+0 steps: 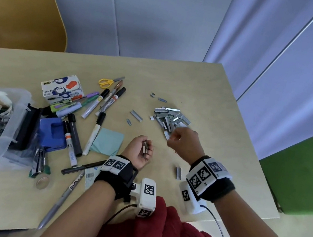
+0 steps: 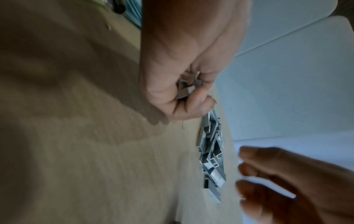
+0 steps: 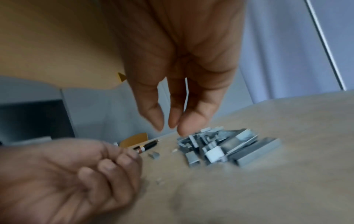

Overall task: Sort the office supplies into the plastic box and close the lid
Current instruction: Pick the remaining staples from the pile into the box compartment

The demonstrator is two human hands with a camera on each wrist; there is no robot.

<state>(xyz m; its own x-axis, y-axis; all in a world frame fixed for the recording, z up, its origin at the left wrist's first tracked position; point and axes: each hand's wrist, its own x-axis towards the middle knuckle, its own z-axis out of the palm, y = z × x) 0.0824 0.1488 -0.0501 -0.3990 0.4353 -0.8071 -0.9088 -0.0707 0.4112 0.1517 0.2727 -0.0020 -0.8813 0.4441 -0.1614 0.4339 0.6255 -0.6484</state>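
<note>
A pile of grey staple strips (image 1: 171, 118) (image 3: 220, 148) (image 2: 210, 151) lies right of the table's middle. My left hand (image 1: 146, 148) (image 2: 187, 94) is cupped palm-up just near of the pile, its fingers curled round a few staple strips (image 1: 144, 148) (image 2: 182, 89). My right hand (image 1: 173, 138) (image 3: 170, 125) hangs over the pile's near edge, fingertips pointing down and close together, with nothing seen between them. The clear plastic box (image 1: 3, 142), partly filled with staples, stands at the table's left edge without a lid on it.
Between box and hands lie markers (image 1: 96, 105), a blue hole punch (image 1: 52, 133), a tape dispenser carton (image 1: 62, 88), yellow scissors (image 1: 106, 82) and teal sticky notes (image 1: 107, 141). Single staple strips (image 1: 178, 172) (image 1: 136, 115) lie apart. The table's right edge runs close by.
</note>
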